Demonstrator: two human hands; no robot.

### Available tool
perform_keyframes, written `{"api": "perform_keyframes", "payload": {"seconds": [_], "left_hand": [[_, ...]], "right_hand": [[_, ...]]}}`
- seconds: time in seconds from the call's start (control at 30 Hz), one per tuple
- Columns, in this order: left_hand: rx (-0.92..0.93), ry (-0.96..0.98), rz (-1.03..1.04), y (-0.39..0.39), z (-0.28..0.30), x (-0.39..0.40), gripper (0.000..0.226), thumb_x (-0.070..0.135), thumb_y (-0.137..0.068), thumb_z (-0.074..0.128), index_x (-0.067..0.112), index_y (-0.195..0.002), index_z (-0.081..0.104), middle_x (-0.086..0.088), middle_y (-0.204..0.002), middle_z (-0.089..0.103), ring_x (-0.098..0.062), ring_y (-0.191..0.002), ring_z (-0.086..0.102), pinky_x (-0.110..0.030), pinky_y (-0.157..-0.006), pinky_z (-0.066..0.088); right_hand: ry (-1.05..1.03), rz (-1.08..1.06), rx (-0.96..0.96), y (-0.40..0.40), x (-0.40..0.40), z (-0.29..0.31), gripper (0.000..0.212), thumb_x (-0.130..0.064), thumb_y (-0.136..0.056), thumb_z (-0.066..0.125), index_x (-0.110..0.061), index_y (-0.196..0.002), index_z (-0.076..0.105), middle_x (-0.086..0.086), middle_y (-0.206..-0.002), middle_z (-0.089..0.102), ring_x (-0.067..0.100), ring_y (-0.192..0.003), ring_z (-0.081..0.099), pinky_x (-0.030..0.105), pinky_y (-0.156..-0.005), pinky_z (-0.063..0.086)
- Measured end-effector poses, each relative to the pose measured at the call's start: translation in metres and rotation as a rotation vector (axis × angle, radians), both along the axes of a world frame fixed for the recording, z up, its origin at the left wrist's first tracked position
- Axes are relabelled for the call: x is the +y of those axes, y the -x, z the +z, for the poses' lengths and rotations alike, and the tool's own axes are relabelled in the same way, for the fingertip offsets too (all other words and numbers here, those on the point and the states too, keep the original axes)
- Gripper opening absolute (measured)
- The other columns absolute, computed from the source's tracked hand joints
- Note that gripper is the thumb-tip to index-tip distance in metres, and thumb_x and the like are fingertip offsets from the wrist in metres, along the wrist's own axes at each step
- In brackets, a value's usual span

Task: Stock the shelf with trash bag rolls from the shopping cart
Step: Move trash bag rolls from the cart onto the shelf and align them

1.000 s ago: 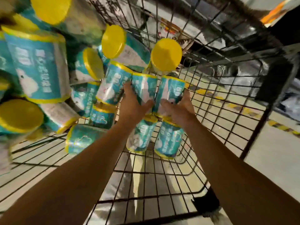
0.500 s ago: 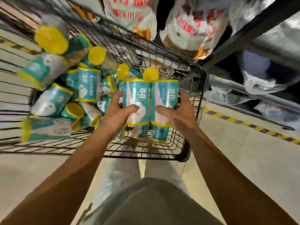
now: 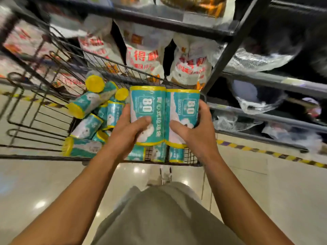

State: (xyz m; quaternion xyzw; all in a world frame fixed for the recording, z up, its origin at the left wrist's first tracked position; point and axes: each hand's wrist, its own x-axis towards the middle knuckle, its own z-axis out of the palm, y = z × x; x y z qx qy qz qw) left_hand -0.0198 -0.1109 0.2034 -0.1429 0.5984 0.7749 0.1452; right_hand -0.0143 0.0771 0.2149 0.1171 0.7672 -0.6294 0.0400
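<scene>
Blurred shelf bags [image 3: 261,61], unreadable.

Glossy pale floor [image 3: 265,200], striped yellow tape line [image 3: 276,153], ceiling-light reflections.

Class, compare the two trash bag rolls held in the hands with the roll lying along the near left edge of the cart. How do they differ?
The held rolls stand upright side by side; the near-left roll lies on its side. The held rolls are raised above the shopping cart, one in the left hand, one in the right hand; the near-left roll rests untouched in the cart. The held rolls show "80"; its label is blurred. All share teal wrappers with yellow ends.
</scene>
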Motion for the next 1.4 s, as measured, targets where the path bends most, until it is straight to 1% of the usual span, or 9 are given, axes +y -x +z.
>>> {"api": "perform_keyframes", "payload": {"seconds": [0.17,0.27,0.47,0.57,0.7,0.93,1.07,1.23,1.4], "left_hand": [[0.092,0.152,-0.105,-0.021,0.019,-0.001,0.078,0.034,-0.058,0.085,0.023,-0.128,0.052,-0.001,-0.116,0.072,-0.023,-0.104,0.071,-0.047,-0.089,0.057],[0.126,0.187,-0.153,-0.039,0.023,0.006,0.064,0.017,-0.067,0.086,0.023,-0.123,0.055,0.001,-0.112,0.073,-0.019,-0.099,0.072,-0.046,-0.086,0.059],[0.216,0.191,-0.264,-0.069,0.037,0.047,0.055,0.008,-0.074,0.082,0.02,-0.121,0.055,0.004,-0.106,0.074,-0.014,-0.093,0.073,-0.027,-0.072,0.059],[0.249,0.226,-0.394,-0.073,0.04,0.085,0.058,0.012,-0.072,0.084,0.023,-0.121,0.056,0.006,-0.107,0.074,-0.012,-0.092,0.073,-0.031,-0.075,0.06],[0.299,0.261,-0.554,-0.079,0.036,0.154,0.049,0.009,-0.074,0.082,0.032,-0.11,0.059,0.012,-0.1,0.074,-0.008,-0.087,0.072,-0.023,-0.067,0.056],[0.386,0.293,-0.773,-0.095,0.037,0.298,0.054,0.012,-0.069,0.086,0.034,-0.11,0.059,0.014,-0.099,0.074,-0.006,-0.088,0.071,-0.022,-0.07,0.055],[0.403,0.299,-0.84,-0.102,0.037,0.375,0.058,0.023,-0.062,0.084,0.032,-0.114,0.06,0.01,-0.102,0.074,-0.008,-0.09,0.071,-0.027,-0.074,0.056],[0.368,0.296,-0.86,-0.104,0.034,0.442,0.059,0.015,-0.067,0.086,0.021,-0.12,0.059,0.005,-0.101,0.074,-0.01,-0.087,0.072,-0.021,-0.068,0.055],[0.293,0.303,-0.817,-0.081,0.024,0.482,0.064,0.011,-0.068,0.088,0.023,-0.123,0.057,0.004,-0.103,0.074,-0.012,-0.09,0.072,-0.028,-0.073,0.058]], "right_hand": [[0.005,-0.112,0.054,-0.045,-0.012,0.018,0.067,-0.012,-0.071,0.088,-0.035,-0.123,0.054,-0.013,-0.108,0.072,0.003,-0.093,0.071,0.023,-0.075,0.059],[0.024,-0.187,0.049,-0.076,-0.008,0.028,0.075,-0.008,-0.072,0.087,-0.024,-0.135,0.05,-0.011,-0.11,0.072,0.004,-0.093,0.072,0.026,-0.075,0.061],[-0.002,-0.338,0.034,-0.138,0.03,0.035,0.072,-0.009,-0.072,0.086,-0.038,-0.126,0.048,-0.015,-0.108,0.069,0.003,-0.091,0.071,0.027,-0.074,0.061],[-0.014,-0.463,0.033,-0.172,0.064,0.026,0.077,-0.009,-0.072,0.086,-0.029,-0.135,0.045,-0.014,-0.11,0.067,0.003,-0.092,0.071,0.026,-0.072,0.061],[-0.03,-0.629,0.024,-0.215,0.113,0.011,0.077,-0.011,-0.072,0.087,-0.034,-0.131,0.044,-0.02,-0.11,0.064,-0.003,-0.093,0.068,0.02,-0.073,0.058],[-0.01,-0.892,0.009,-0.272,0.226,-0.01,0.073,-0.009,-0.074,0.085,-0.031,-0.132,0.045,-0.016,-0.111,0.065,-0.004,-0.09,0.068,0.013,-0.07,0.054],[-0.005,-0.948,-0.016,-0.291,0.294,-0.022,0.082,-0.009,-0.072,0.087,-0.032,-0.136,0.042,-0.018,-0.115,0.061,-0.007,-0.092,0.065,0.011,-0.067,0.053],[0.019,-0.99,-0.05,-0.291,0.361,-0.02,0.088,-0.031,-0.058,0.083,-0.036,-0.135,0.041,-0.02,-0.114,0.062,-0.004,-0.091,0.067,0.012,-0.067,0.053],[-0.009,-0.925,-0.035,-0.254,0.427,-0.012,0.085,-0.013,-0.068,0.09,-0.032,-0.135,0.041,-0.02,-0.111,0.063,-0.005,-0.091,0.067,0.014,-0.069,0.054]]}}
